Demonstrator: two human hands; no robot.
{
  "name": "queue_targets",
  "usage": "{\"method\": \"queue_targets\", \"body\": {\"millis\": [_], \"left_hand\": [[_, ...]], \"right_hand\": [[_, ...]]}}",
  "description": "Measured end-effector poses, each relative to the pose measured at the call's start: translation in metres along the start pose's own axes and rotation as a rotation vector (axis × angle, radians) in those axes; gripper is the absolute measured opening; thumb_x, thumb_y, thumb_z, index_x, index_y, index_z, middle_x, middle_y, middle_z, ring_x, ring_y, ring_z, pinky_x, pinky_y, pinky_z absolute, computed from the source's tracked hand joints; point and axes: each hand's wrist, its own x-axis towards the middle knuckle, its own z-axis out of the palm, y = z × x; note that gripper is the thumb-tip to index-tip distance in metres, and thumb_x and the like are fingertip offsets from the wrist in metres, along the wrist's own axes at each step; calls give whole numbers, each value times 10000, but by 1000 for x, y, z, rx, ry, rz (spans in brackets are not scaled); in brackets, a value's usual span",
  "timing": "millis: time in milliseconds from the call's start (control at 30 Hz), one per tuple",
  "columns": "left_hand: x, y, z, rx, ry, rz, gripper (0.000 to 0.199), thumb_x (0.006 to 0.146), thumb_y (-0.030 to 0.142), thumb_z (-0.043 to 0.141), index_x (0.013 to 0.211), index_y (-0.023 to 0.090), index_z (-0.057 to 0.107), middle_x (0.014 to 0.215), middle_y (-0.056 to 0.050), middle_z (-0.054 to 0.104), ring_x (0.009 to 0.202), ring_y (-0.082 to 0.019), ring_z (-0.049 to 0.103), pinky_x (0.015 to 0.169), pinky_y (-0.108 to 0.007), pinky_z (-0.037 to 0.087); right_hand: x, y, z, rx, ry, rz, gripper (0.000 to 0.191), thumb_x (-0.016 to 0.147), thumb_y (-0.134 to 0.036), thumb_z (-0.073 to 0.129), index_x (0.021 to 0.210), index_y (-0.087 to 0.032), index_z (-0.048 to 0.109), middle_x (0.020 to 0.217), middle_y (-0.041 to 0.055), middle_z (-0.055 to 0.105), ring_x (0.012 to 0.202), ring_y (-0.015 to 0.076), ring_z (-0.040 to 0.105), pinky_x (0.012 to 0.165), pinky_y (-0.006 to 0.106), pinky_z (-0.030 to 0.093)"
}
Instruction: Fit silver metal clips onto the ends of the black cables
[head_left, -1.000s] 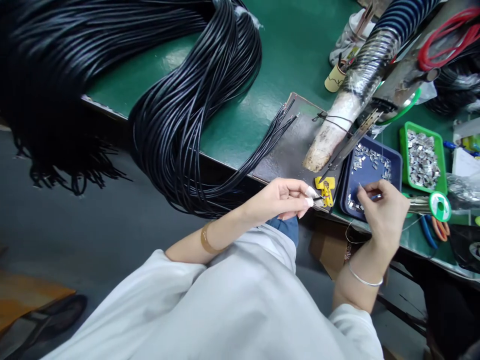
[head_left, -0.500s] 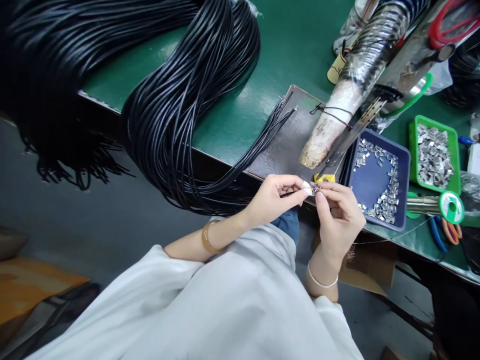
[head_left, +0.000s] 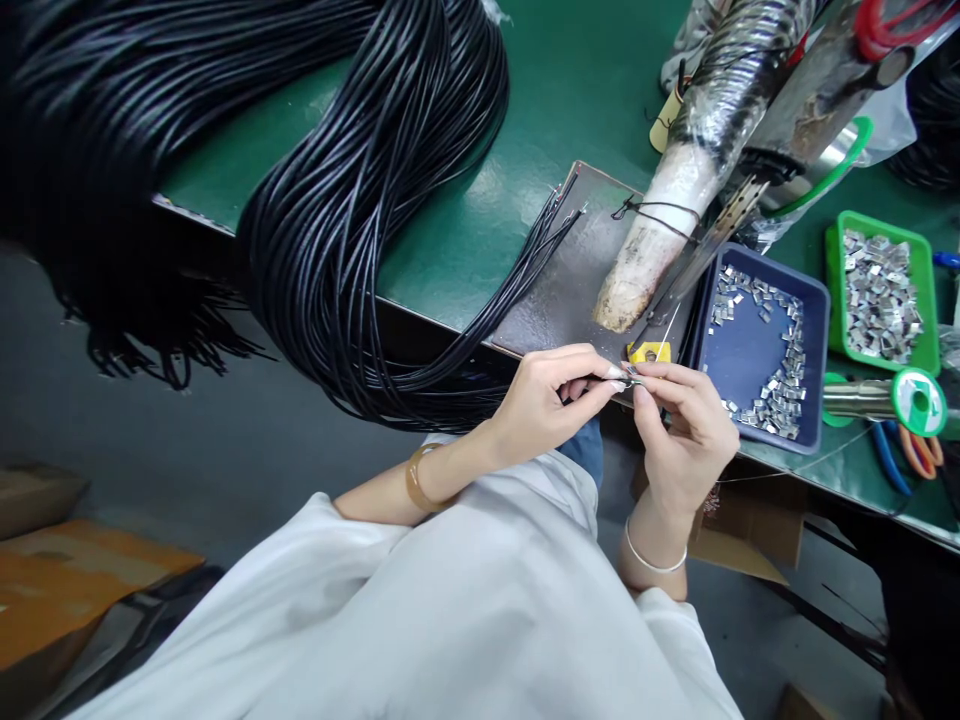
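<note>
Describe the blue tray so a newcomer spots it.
Along the green workbench's near edge, find the right hand. The blue tray sits just beyond it, to the right, with small metal pieces scattered inside. Its dark blue colour separates it from the green tray.

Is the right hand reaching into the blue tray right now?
No, the right hand is left of the blue tray in the picture, its fingertips close to those of the left hand.

No text, label, brand, number or sign can be read.
</note>
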Motion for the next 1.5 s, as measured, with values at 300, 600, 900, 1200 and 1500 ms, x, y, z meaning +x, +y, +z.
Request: {"method": "queue_targets", "body": {"millis": [300, 600, 900, 1200, 1500], "left_hand": [[-2, -6, -5, 501, -69, 312, 214, 982, 140, 490, 940, 132, 699, 787, -70, 651, 741, -171, 510, 730, -312, 427], [-7, 9, 1, -488, -249, -402, 233, 979, 355, 547, 868, 150, 571, 647, 23, 593, 479, -67, 480, 482, -206, 384], [6, 4, -5, -627, -41, -520, 198, 833, 302, 737, 844, 105, 724, 613, 25, 576, 557, -54, 468, 570, -196, 384], [12, 3, -5, -510, -30, -468, 149, 807, 256, 726, 784, 109, 714, 592, 39, 503, 555, -52, 392, 543, -194, 319], [17, 4, -5, -484, -13, -412, 136, 795, 253, 743, 770, 119, 741, 691, -5, 661, 645, -85, 555, 639, -196, 461]], "right_hand": [[1, -6, -5, -247, -127, -147, 180, 875, -79, 651, 955, -226, 714, 1034, 23, 740, 965, 148, 707, 924, 341, 597], [-8, -10, 7, 200, 47, 101, 73, 834, -137, 722, 826, -209, 714, 1004, 23, 716, 900, 176, 731, 841, 389, 632], [-4, -4, 6, 12, 274, -96, 225, 915, -85, 592, 1055, -219, 707, 1002, 49, 748, 936, 201, 731, 794, 411, 639], [-5, 1, 12, -51, 183, -236, 167, 860, -62, 664, 964, -192, 655, 958, 36, 771, 878, 176, 757, 781, 338, 631], [-1, 5, 10, -172, 126, -284, 181, 813, -63, 724, 894, -207, 649, 989, 26, 779, 875, 152, 752, 792, 293, 619]]}}
